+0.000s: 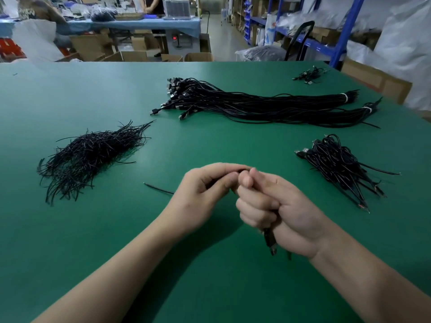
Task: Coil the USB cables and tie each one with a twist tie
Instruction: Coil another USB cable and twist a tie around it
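Note:
My right hand (275,206) is curled round a coiled black USB cable, whose plug end (270,241) sticks out below the fist. My left hand (205,190) pinches a thin black twist tie (158,189) at the top of the coil; the tie's free end trails left over the green table (210,141). Most of the coil is hidden inside my fingers. A heap of black twist ties (88,157) lies at the left. Long uncoiled USB cables (245,101) lie in bundles at the back. A pile of coiled, tied cables (338,166) sits at the right.
A few more cables (307,75) lie at the far right corner of the table. Beyond the table stand cardboard boxes, blue shelving (345,31) and another workbench (140,22) with people at it.

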The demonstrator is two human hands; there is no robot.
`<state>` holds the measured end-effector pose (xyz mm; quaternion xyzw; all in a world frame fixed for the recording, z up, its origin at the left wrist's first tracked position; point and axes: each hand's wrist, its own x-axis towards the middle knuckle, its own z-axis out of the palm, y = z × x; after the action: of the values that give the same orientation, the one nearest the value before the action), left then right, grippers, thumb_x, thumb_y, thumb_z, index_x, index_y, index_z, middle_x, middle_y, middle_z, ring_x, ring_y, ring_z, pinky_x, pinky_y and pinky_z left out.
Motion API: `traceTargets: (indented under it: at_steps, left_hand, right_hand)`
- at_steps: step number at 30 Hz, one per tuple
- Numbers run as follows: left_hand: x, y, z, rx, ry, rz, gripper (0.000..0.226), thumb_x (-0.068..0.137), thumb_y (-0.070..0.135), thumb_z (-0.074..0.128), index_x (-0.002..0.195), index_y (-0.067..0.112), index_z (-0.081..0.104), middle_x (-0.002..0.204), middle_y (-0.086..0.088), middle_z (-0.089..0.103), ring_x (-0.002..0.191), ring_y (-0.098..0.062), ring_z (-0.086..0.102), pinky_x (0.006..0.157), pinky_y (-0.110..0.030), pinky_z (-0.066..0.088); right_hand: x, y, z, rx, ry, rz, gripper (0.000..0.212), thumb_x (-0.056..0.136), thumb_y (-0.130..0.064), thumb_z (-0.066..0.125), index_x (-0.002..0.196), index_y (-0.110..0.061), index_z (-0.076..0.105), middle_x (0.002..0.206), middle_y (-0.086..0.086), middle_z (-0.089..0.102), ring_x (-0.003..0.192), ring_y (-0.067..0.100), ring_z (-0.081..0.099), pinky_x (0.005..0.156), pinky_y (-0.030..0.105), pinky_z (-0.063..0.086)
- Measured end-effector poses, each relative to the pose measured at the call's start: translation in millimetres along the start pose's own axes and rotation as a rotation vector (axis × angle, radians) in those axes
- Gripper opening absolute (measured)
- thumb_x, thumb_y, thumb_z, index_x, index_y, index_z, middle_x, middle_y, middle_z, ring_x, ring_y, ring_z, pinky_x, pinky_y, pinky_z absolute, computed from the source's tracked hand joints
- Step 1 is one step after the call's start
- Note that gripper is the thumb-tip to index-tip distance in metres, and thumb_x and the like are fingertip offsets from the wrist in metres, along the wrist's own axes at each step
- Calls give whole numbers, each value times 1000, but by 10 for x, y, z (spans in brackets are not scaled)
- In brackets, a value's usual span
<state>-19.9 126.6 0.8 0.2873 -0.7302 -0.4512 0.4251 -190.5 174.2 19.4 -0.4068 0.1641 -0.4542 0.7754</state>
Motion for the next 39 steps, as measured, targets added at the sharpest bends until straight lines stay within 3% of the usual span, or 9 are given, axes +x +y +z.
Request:
traceTargets:
  at_steps: [3, 5, 8, 16, 22, 29, 32, 35, 39]
  left_hand:
    - [-26, -11, 67, 162, -95, -31, 30, 105, 10, 49, 122, 22, 70, 104, 8, 75, 94, -9, 67, 90, -29, 54]
    - [-40, -16, 116, 332, -159, -13, 24, 106, 14, 46, 100, 20, 69, 85, 3, 70, 75, -23, 62, 78, -37, 53]
    - [-60, -6, 180, 481, -212, -8, 31, 104, 13, 49, 76, 24, 55, 68, 10, 60, 61, -11, 51, 66, -25, 45]
    - [-92, 105, 88, 773, -216, 218, 25, 102, 33, 53, 102, 16, 71, 84, 2, 69, 75, -23, 63, 68, -39, 52]
    - [-42, 169, -156, 772, -40, 365, 18, 92, 33, 72, 85, 16, 75, 74, 6, 60, 62, -14, 54, 60, -28, 47]
    - [0, 196, -238, 811, 2, 414, 21, 92, 32, 73, 79, 16, 74, 75, 9, 59, 66, -11, 52, 70, -19, 39]
    - [12, 228, -300, 902, -49, 435, 24, 94, 40, 68, 79, 22, 73, 72, 13, 60, 66, -8, 51, 68, -32, 40]
    - [16, 239, -341, 889, -58, 423, 27, 93, 45, 66, 79, 24, 73, 70, 14, 61, 65, -10, 56, 69, -40, 42]
    - [24, 220, -363, 883, -36, 423, 24, 91, 44, 68, 78, 24, 74, 69, 15, 60, 62, -12, 54, 74, -35, 42]
  right_hand:
    - [47, -19, 20, 96, 130, -147, 29, 107, -23, 36, 89, -12, 56, 53, -9, 37, 45, 5, 33, 46, 19, 31]
    - [80, -25, 42, 117, 255, -222, 23, 104, -24, 40, 90, -11, 54, 55, -6, 41, 46, 7, 39, 47, 18, 36]
    - [114, 11, 29, 71, 448, -299, 22, 103, -26, 44, 96, -9, 57, 65, -1, 59, 54, 10, 55, 52, 19, 47]
    - [78, 82, -163, -663, 659, -385, 33, 110, -19, 36, 91, -5, 58, 80, 9, 74, 76, 22, 73, 67, 25, 56]
    - [28, 150, -73, -1206, 533, -209, 32, 108, -26, 42, 86, -15, 62, 66, -1, 66, 56, 8, 57, 58, 26, 48]
    - [-14, 102, -58, -1203, 376, -12, 40, 109, -31, 36, 84, -14, 62, 62, 1, 42, 56, 14, 34, 52, 30, 29]
    - [-28, 72, -60, -1156, 276, 60, 45, 110, -31, 33, 81, -13, 63, 59, -8, 43, 55, 9, 34, 54, 22, 30]
    - [-53, 31, -103, -1138, 201, 126, 53, 111, -29, 31, 88, 9, 59, 58, -19, 51, 54, 1, 39, 56, 13, 32]
    - [-52, -12, -106, -1203, 168, 139, 40, 110, -33, 35, 89, -15, 63, 63, -7, 50, 60, 12, 44, 59, 34, 41]
